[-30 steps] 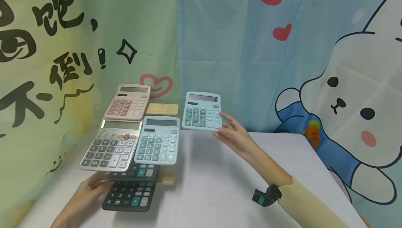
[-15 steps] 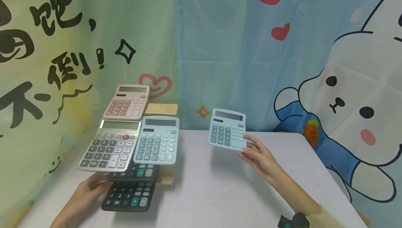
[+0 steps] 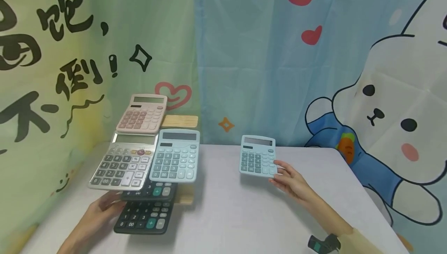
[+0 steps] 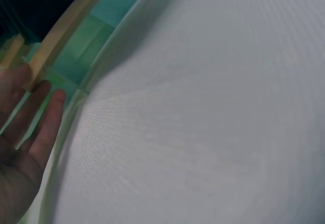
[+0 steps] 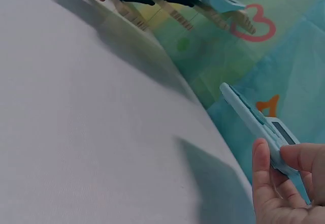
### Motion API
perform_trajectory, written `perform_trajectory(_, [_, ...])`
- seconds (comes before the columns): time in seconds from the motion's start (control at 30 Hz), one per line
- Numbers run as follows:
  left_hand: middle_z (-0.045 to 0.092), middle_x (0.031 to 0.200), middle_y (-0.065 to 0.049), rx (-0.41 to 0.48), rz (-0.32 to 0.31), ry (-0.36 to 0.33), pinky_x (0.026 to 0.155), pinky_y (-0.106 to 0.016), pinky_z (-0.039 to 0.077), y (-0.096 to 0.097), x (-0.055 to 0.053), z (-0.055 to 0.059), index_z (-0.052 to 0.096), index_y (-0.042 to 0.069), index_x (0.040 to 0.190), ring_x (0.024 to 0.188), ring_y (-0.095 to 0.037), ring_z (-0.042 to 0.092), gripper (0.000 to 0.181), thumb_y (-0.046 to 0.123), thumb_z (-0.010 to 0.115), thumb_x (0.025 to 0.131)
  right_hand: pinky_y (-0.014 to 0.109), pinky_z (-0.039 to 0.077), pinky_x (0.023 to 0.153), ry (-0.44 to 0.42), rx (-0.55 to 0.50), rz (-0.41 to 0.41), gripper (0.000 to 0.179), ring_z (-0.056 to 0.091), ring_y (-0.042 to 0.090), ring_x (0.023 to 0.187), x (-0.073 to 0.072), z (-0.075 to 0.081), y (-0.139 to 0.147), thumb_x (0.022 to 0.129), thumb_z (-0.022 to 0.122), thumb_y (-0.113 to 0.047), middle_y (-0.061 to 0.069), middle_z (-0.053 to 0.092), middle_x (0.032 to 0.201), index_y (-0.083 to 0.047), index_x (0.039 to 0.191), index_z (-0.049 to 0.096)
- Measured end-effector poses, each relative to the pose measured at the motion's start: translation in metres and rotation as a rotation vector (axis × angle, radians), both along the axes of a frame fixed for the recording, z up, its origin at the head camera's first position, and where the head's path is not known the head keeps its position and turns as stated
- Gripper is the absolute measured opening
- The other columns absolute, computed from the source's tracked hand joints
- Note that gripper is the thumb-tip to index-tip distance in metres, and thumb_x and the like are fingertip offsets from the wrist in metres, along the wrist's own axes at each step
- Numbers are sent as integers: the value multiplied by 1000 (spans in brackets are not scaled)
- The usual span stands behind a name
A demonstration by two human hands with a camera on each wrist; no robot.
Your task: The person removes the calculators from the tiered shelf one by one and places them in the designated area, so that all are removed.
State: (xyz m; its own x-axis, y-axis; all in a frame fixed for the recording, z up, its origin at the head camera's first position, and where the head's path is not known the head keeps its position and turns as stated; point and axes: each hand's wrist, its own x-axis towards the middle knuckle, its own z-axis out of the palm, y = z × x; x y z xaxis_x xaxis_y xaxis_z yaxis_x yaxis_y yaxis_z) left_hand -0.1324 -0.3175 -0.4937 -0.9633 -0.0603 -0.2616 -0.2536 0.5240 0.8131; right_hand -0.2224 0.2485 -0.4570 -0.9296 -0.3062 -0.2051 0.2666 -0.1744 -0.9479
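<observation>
My right hand pinches the lower right corner of a light blue calculator, raised with its keys facing me. The right wrist view shows that calculator edge-on between thumb and fingers. At the left, my left hand holds a wooden rack by a slat near its lower end; the left wrist view has the fingers at that slat. On the rack lie a pink calculator, a silver one, another light blue one and two black ones, the lower nearest me.
A white-covered table spreads below both hands, with shadows on it. Behind hangs a printed curtain with hearts, lettering and a cartoon bear. A small black wrist camera sits by my right cuff.
My right hand has carried the light blue calculator right and down, away from the rack, slowing in the last half second. My left hand and the rack have stayed in place.
</observation>
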Motion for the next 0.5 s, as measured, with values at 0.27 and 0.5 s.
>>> perform_trajectory(0.27, [41, 148, -28, -27, 0, 3, 110, -63, 42, -1, -2, 0, 24, 7, 153, 134, -45, 44, 80, 47, 60, 93, 21, 59, 94, -28, 52, 9, 67, 66, 10, 99, -24, -23, -28, 96, 53, 2, 12, 46, 127, -5, 153, 18])
perform_trajectory(0.5, [41, 150, -23, 16, 5, -40, 110, -55, 47, -1, 0, -1, 23, 13, 154, 136, -42, 44, 84, 54, 60, 90, 24, 59, 94, -88, 97, 24, 65, 66, 12, 101, -32, -27, -39, 96, 52, 2, 18, 40, 136, -8, 153, 22])
